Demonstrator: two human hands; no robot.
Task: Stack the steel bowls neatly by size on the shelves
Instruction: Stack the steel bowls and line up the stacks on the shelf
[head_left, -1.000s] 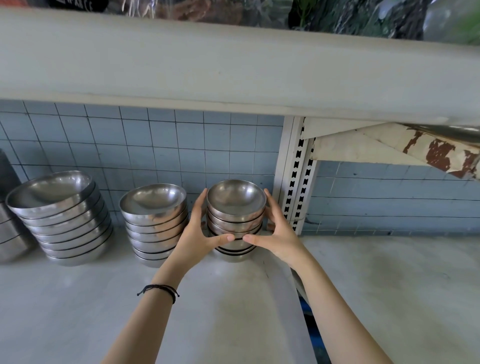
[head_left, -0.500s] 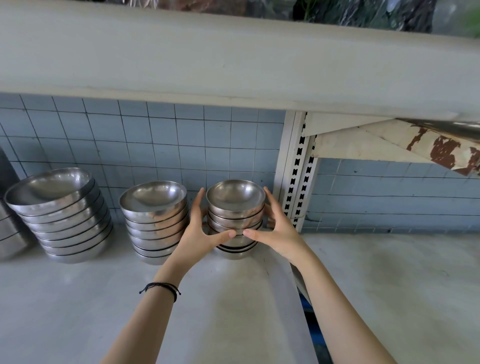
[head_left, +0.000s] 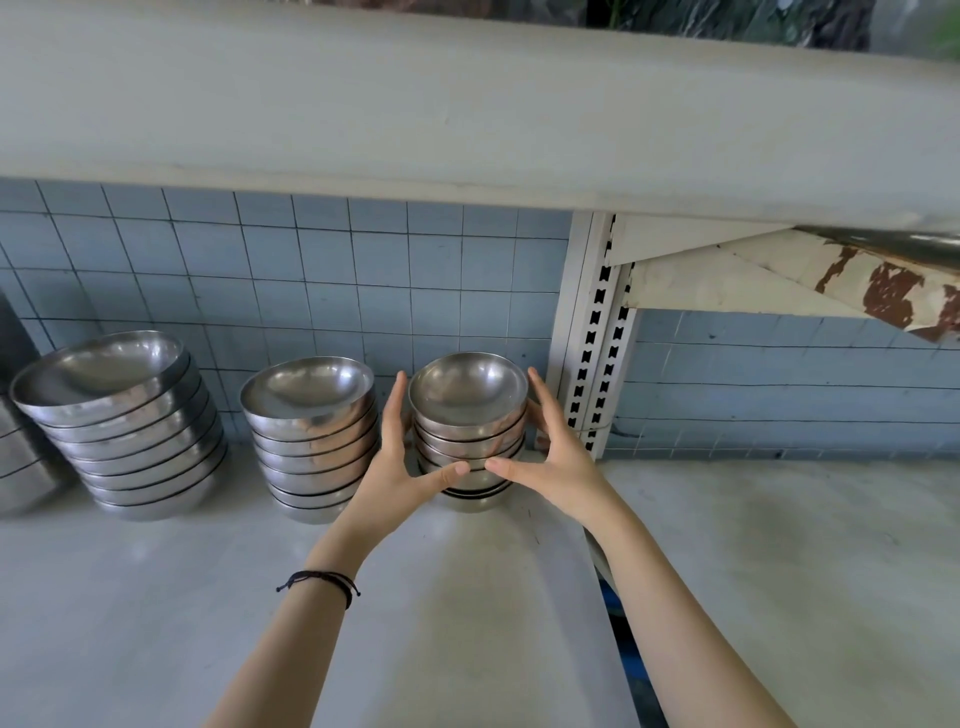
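A person's two bare hands reached forward onto a pale grey shelf (head_left: 467, 597), both cupped around the smallest stack of steel bowls (head_left: 467, 431). The left hand (head_left: 395, 467) pressed its fingers flat against the stack's left side, thumb stretched across the front; the right hand (head_left: 550, 457) mirrored it on the right side, its thumb nearly meeting the other in front of the bowls. The fingers were spread narrow enough to clasp the stack, and the lowest bowl appeared to rest on the shelf, close to the slotted metal upright (head_left: 592, 364) at the right. Just to the left stood a medium stack of bowls (head_left: 311, 436), very near the left hand's knuckles, and farther left a large stack of bowls (head_left: 119, 421), leaning slightly. The three stacks ran from largest to smallest, left to right, in front of a blue tiled wall (head_left: 311, 286). A dark cord bracelet (head_left: 322, 584) circled the left wrist. The step in hand looked like settling and squaring the small stack in its place; the next move probably called for nudging the bowls until they nested evenly, then letting go gently so nothing tipped. No brand, label or readable writing showed anywhere.
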